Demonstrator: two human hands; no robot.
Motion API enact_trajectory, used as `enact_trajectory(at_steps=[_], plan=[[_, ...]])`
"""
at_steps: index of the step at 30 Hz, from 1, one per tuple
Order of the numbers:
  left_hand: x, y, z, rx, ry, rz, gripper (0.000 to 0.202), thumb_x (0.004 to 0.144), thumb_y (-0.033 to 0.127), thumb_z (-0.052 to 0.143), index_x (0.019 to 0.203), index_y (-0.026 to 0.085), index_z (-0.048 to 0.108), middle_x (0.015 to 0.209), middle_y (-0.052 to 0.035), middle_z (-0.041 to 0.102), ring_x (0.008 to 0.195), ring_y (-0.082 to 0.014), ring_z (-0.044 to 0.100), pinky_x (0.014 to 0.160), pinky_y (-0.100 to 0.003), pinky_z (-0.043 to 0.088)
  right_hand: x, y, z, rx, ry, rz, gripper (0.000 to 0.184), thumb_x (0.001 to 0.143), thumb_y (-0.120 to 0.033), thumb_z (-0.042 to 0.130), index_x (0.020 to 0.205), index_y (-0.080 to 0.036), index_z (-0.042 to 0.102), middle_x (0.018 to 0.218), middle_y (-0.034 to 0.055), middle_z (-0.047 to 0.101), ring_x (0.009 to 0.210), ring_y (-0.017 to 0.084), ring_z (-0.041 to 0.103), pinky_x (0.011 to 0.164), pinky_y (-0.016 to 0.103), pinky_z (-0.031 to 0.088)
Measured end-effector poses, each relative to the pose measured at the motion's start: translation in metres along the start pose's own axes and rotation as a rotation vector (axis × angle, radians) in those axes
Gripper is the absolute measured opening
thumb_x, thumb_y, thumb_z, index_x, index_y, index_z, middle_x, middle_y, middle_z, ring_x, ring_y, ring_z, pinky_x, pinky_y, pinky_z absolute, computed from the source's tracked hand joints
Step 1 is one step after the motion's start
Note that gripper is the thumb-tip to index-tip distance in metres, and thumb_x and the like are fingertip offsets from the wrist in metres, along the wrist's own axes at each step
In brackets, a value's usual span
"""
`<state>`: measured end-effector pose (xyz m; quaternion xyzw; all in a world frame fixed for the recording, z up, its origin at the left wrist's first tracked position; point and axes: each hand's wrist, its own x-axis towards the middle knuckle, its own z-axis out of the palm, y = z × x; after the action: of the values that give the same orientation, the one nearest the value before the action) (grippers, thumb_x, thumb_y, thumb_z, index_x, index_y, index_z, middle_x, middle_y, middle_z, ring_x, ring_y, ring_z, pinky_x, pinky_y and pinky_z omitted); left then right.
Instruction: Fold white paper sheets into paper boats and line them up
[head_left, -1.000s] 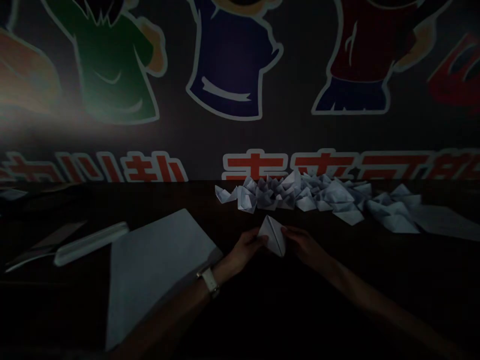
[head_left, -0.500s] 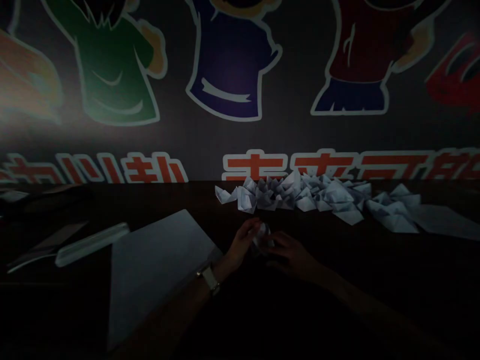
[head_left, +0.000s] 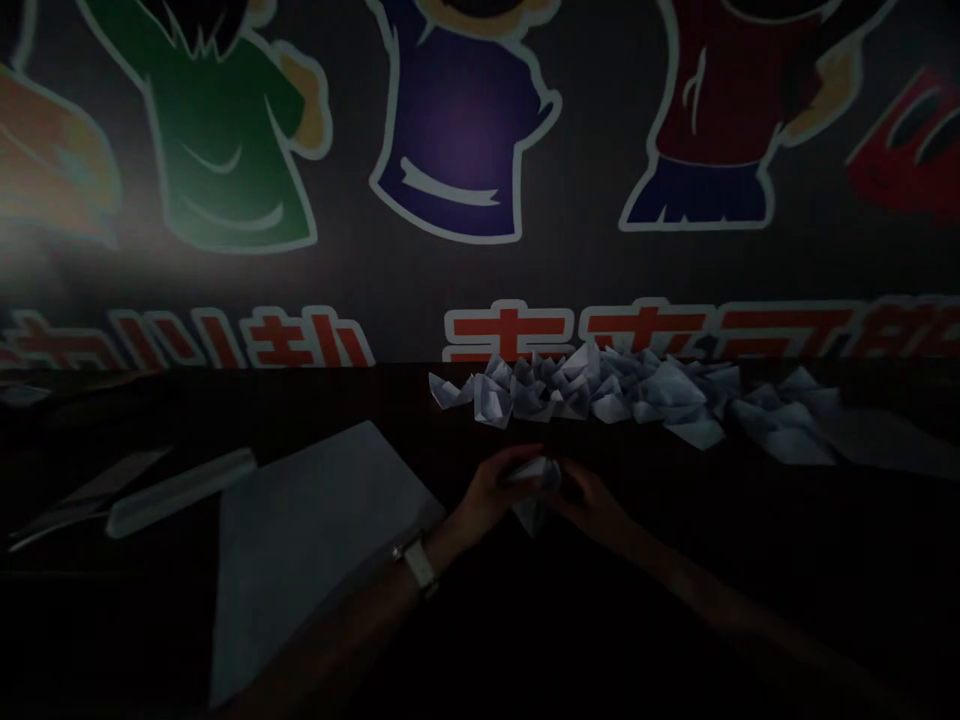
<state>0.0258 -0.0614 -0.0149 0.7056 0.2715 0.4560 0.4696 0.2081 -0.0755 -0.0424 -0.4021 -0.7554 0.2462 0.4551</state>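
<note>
Between my two hands is a small folded piece of white paper [head_left: 531, 512], held above the dark table, its pointed lower end hanging below my fingers. My left hand [head_left: 491, 492], with a pale-strapped watch [head_left: 417, 562] on the wrist, grips it from the left. From the right, my right hand [head_left: 592, 503] pinches its upper edge. Dim light hides the exact finger positions and the finer folds. Beyond my hands lies a heap of folded white paper boats [head_left: 600, 390].
A stack of white paper [head_left: 315, 540] lies to the left, partly under my left forearm. Left of it is a long pale strip-like object [head_left: 180, 492]. A flat sheet [head_left: 892, 440] lies at the far right. Behind the table stands a wall [head_left: 345, 270] with cartoon figures.
The folded paper has turned and its point now hangs lower. My right hand's fingers have drawn in around its top, and my left fingers have shifted over it.
</note>
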Motion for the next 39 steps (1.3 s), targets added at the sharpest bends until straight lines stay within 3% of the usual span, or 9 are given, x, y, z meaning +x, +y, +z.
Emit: enact_trajectory(at_steps=[4, 7, 11, 15, 20, 25, 32, 39], plan=[[0.002, -0.008, -0.003, 0.216, 0.038, 0.057, 0.029, 0.069, 0.029, 0.068, 0.094, 0.016, 0.061, 0.093, -0.0045, 0.063, 0.089, -0.0179, 0.056, 0.081, -0.028, 0.042, 0.000, -0.002, -0.004, -0.109, 0.055, -0.037, 0.034, 0.073, -0.035, 0.063, 0.104, -0.022, 0.057, 0.106, 0.0072, 0.060, 0.101, 0.023, 0.054, 0.090, 0.038, 0.042], [0.002, -0.011, -0.005, 0.307, 0.026, 0.072, 0.019, 0.072, 0.029, 0.063, 0.085, 0.016, 0.059, 0.081, -0.0019, 0.059, 0.077, -0.0148, 0.054, 0.072, -0.026, 0.042, 0.001, -0.008, -0.009, -0.024, -0.030, -0.056, 0.036, 0.075, -0.032, 0.060, 0.109, -0.022, 0.054, 0.109, 0.0069, 0.059, 0.104, 0.022, 0.053, 0.092, 0.036, 0.040], [0.000, -0.008, -0.006, 0.383, -0.091, 0.219, 0.006, 0.073, 0.016, 0.055, 0.079, 0.016, 0.058, 0.084, -0.0036, 0.058, 0.085, -0.0168, 0.053, 0.079, -0.028, 0.040, 0.003, -0.019, -0.013, 0.082, -0.151, -0.067, 0.039, 0.076, -0.031, 0.058, 0.114, -0.022, 0.051, 0.111, 0.0056, 0.059, 0.104, 0.022, 0.053, 0.092, 0.035, 0.040], [0.001, -0.010, -0.005, 0.462, -0.113, 0.264, 0.009, 0.072, 0.012, 0.053, 0.077, 0.017, 0.058, 0.087, -0.0051, 0.058, 0.090, -0.0188, 0.053, 0.082, -0.031, 0.040, 0.004, -0.014, -0.014, 0.071, -0.119, 0.001, 0.021, 0.075, -0.034, 0.060, 0.092, -0.021, 0.057, 0.101, 0.0037, 0.062, 0.093, 0.020, 0.057, 0.081, 0.031, 0.044], [0.003, -0.020, -0.007, 0.563, 0.005, 0.226, 0.009, 0.072, 0.010, 0.052, 0.076, 0.017, 0.056, 0.096, -0.0065, 0.057, 0.093, -0.0183, 0.053, 0.084, -0.030, 0.041, 0.008, 0.004, -0.023, 0.020, -0.070, 0.032, 0.013, 0.075, -0.032, 0.059, 0.079, -0.020, 0.056, 0.093, 0.0025, 0.063, 0.092, 0.021, 0.056, 0.082, 0.032, 0.042], [0.008, -0.025, -0.020, 0.608, 0.033, 0.120, 0.023, 0.070, 0.006, 0.047, 0.086, 0.019, 0.057, 0.099, -0.0041, 0.058, 0.093, -0.0168, 0.055, 0.086, -0.030, 0.041, 0.015, 0.018, -0.046, -0.076, -0.116, 0.087, 0.012, 0.071, -0.021, 0.054, 0.080, -0.020, 0.061, 0.085, 0.0006, 0.065, 0.087, 0.021, 0.058, 0.081, 0.033, 0.043], [0.009, -0.019, -0.031, 0.668, -0.035, 0.023, 0.035, 0.071, 0.006, 0.039, 0.089, 0.021, 0.064, 0.108, -0.0023, 0.059, 0.100, -0.0168, 0.055, 0.091, -0.030, 0.039, 0.017, 0.029, -0.061, -0.154, -0.164, 0.098, 0.034, 0.067, -0.015, 0.042, 0.084, -0.021, 0.070, 0.087, 0.0020, 0.071, 0.086, 0.023, 0.063, 0.082, 0.037, 0.044], [0.010, -0.018, -0.036, 0.745, -0.091, -0.067, 0.037, 0.076, 0.012, 0.037, 0.099, 0.023, 0.064, 0.107, 0.0000, 0.063, 0.100, -0.0161, 0.056, 0.090, -0.028, 0.040, 0.018, 0.027, -0.065, -0.188, -0.270, 0.096, 0.037, 0.068, -0.016, 0.041, 0.090, -0.018, 0.070, 0.093, 0.0053, 0.070, 0.088, 0.022, 0.063, 0.082, 0.036, 0.044]])
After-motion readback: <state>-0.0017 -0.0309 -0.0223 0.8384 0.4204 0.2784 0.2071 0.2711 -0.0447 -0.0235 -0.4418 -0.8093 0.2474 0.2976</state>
